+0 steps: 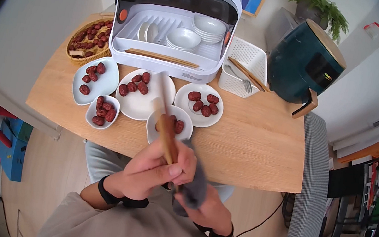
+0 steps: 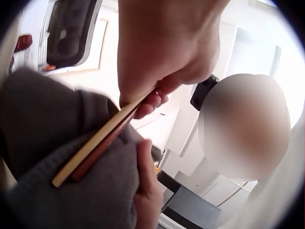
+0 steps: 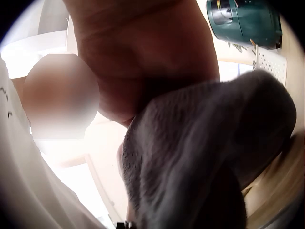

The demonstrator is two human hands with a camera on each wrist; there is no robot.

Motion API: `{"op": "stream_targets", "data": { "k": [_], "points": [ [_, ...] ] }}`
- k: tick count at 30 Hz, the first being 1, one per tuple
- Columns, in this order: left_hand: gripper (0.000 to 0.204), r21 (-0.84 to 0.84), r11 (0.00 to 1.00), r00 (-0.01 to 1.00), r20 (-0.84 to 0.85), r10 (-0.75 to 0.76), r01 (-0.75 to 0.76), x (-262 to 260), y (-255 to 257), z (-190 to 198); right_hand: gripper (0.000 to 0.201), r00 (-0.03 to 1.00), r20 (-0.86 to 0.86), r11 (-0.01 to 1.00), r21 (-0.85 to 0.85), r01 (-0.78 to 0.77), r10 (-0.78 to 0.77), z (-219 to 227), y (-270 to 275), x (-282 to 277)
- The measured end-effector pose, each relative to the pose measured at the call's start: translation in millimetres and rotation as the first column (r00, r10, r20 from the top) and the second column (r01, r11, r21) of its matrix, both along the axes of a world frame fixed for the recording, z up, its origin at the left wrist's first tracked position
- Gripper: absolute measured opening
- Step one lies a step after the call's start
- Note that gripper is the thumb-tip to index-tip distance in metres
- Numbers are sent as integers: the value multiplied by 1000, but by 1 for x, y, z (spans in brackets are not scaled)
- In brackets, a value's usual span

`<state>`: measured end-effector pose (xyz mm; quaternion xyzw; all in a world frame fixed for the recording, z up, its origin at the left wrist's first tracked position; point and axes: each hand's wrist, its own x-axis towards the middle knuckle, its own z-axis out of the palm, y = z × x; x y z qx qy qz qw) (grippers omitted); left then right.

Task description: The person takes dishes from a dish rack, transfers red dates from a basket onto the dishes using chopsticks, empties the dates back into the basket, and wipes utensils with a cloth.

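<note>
From where I'm standing, the person has both hands together over their lap, close to the table's near edge. The left hand (image 1: 152, 174) grips a slim bundle of wooden utensils (image 1: 166, 137), fingers curled round it and thumb laid along it. Two blunt ends show below that grip, one pale stick (image 2: 88, 153) and one reddish-brown stick (image 2: 105, 147), both against a gray cloth (image 1: 194, 187). The right hand (image 1: 210, 212) holds that cloth bunched; one finger lies along its edge, and I can't tell how the others sit underneath.

The far ends blur towards twelve o'clock, over a small white bowl (image 1: 150, 130) of dried red dates (image 1: 179, 127). A round plate (image 1: 216, 116) of dates lies just past it at half past twelve, a squarish bowl (image 1: 91, 117) at ten. A dish cabinet (image 1: 158, 68) stands at twelve, a perforated white basket (image 1: 252, 86) at one.

If that left grip loosens while the cloth tugs, I'd expect a stick to slide out and hit the floor. A wide swing of the long ends could clip the bowl's rim and scatter dates, and a trailing fold of cloth might catch it too.
</note>
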<state>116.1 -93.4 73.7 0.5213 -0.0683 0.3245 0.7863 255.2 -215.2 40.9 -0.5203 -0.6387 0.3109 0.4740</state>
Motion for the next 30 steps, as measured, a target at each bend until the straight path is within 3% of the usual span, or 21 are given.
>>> {"op": "stream_targets", "data": {
  "k": [1, 3, 5, 7, 8, 9, 10, 11, 12, 13, 14, 15, 16, 17, 18, 21, 23, 25, 29, 30],
  "points": [
    [5, -119, 992, 998, 45, -47, 52, 1, 0, 2, 19, 999, 0, 997, 55, -48, 48, 0, 5, -5],
    [6, -156, 987, 998, 46, -43, 50, -1, 5, 4, 20, 999, -17, 999, 18, -43, 43, -1, 2, -1],
    [8, -268, 962, 989, 124, 80, -44, -1, 10, 5, 21, 999, -35, 999, -21, -34, 33, -3, -1, 8],
    [10, -268, 956, 981, 121, 154, -117, 0, 26, 9, 24, 989, 149, 999, -40, -17, 22, -11, -3, 22],
    [11, -184, 945, 951, 107, 291, -269, 0, 43, 10, 23, 982, 171, 996, 16, 84, -85, -21, -9, 31],
    [12, -99, 905, 899, 108, 424, -415, -1, 60, 13, 23, 956, 133, 963, -35, 267, -260, -18, -14, 39],
    [12, 183, 828, 837, -43, 545, -530, -6, 80, 19, 23, 917, -94, 922, -43, 385, -388, -18, -20, 52],
    [14, 464, 691, 721, -148, 677, -554, -8, 100, 26, 20, 753, -339, 814, -80, 575, -564, -36, -25, 64],
    [16, 663, 600, 655, -214, 724, -447, -4, 116, 35, 21, 658, -403, 719, -2, 695, -636, -37, -24, 76],
    [20, 821, 490, 576, -256, 776, -295, 0, 134, 45, 22, 564, -359, 577, 80, 813, -744, -54, -24, 95],
    [22, 921, 338, 562, -178, 808, -193, 7, 159, 42, 24, 488, -391, 484, 118, 867, -780, -64, -22, 109],
    [25, 982, 168, 558, -92, 825, -86, 15, 187, 31, 24, 487, -392, 481, 122, 868, -780, -71, -22, 115],
    [25, 983, 163, 561, -86, 823, -89, 22, 212, 19, 25, 429, -401, 425, 103, 899, -810, -76, -21, 120],
    [29, 992, 115, 539, -123, 833, 50, 30, 236, 5, 26, 368, -410, 368, 82, 926, -835, -82, -20, 125],
    [32, 980, 66, 511, -156, 845, 190, 35, 250, -7, 27, 373, -405, 370, 89, 925, -835, -94, -21, 130],
    [33, 962, 82, 491, -206, 846, 262, 48, 264, -25, 27, 372, -490, 384, 80, 920, -788, -102, -26, 132],
    [35, 954, 88, 479, -221, 850, 285, 56, 263, -31, 27, 378, -457, 374, 102, 922, -805, -101, -26, 130],
    [34, 969, 26, 546, -161, 822, 246, 59, 266, -38, 27, 394, -416, 375, 129, 918, -820, -100, -26, 130],
    [31, 939, 16, 521, -204, 829, 342, 60, 257, -30, 26, 389, -450, 376, 122, 919, -804, -104, -25, 132],
    [29, 947, -52, 513, -125, 849, 317, 62, 251, -30, 25, 386, -458, 368, 132, 920, -801, -104, -24, 132]
  ]
}}
